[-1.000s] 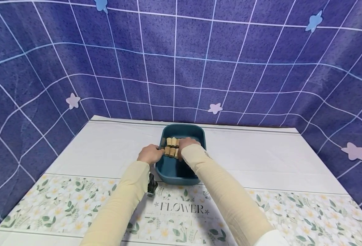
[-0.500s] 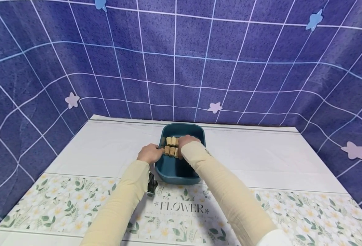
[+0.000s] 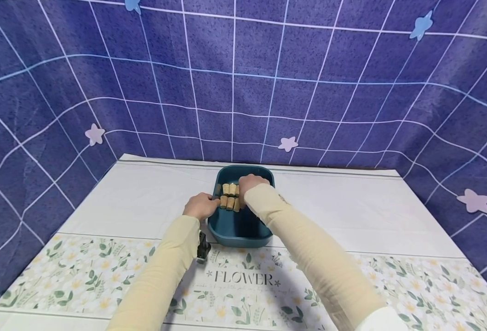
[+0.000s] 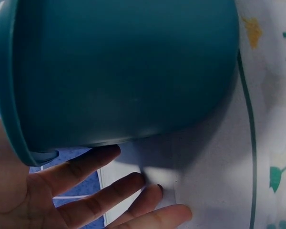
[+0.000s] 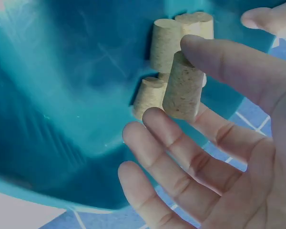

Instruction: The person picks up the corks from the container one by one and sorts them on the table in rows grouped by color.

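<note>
A deep teal plastic bin (image 3: pixel 243 242) stands on the table, with tapered cork stoppers in two short rows (image 3: pixel 230 203) toward its left side. At the bin's left rim, my left hand (image 3: pixel 202 206) holds on with the thumb over the edge. The left wrist view shows that hand's fingers (image 4: pixel 95 202) spread along the outer wall. Inside the bin, my right hand (image 3: pixel 249 184) pinches one cork stopper (image 5: pixel 182 90) between thumb and forefinger, its other fingers loosely extended. Behind it stand other cork stoppers (image 5: pixel 165 45). In the head view the right hand hides the pinched one.
A white tablecloth (image 3: pixel 334 207) with a floral band and the word FLOWER covers the table. Behind and at both sides hangs a blue gridded curtain (image 3: pixel 251 92) with stars. A black device (image 3: pixel 203 248) sits under the left wrist.
My right hand has shifted slightly up and away, uncovering more of the third cork stopper in the nearer row. My left hand stays at the rim.
</note>
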`<state>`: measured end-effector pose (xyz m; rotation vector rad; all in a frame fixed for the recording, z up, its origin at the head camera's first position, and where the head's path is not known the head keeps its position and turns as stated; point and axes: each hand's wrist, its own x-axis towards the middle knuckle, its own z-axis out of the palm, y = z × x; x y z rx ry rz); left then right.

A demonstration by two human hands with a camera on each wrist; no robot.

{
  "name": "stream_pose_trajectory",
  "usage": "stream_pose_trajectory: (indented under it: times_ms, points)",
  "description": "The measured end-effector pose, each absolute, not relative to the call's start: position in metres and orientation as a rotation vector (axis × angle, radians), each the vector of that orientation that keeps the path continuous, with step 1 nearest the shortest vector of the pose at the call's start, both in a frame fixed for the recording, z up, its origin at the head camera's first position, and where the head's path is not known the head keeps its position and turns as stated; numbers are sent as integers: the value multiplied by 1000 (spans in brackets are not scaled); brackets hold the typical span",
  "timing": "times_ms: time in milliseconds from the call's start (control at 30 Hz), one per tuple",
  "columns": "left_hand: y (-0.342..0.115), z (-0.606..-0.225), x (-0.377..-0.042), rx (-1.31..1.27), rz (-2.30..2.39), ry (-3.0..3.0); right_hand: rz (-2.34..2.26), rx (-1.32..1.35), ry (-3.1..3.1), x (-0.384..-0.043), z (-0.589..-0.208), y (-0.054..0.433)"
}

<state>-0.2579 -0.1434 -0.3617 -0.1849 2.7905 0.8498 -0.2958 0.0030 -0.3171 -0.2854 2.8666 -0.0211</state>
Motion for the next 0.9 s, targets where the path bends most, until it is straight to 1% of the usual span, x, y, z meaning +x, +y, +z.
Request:
stream_pose_trajectory:
  times_ms: [300,633,900]
  points:
    - [-145,-363,-258,-175,827,2788,14,-376,2875,-290,-305,6]
    - [-144,-360,-257,-180,851,2789,-14,-454,2897,-279,-288,22]
    - [-143,-359,-256,-179,829,2789,-69,-574,2950,-276,-279,36]
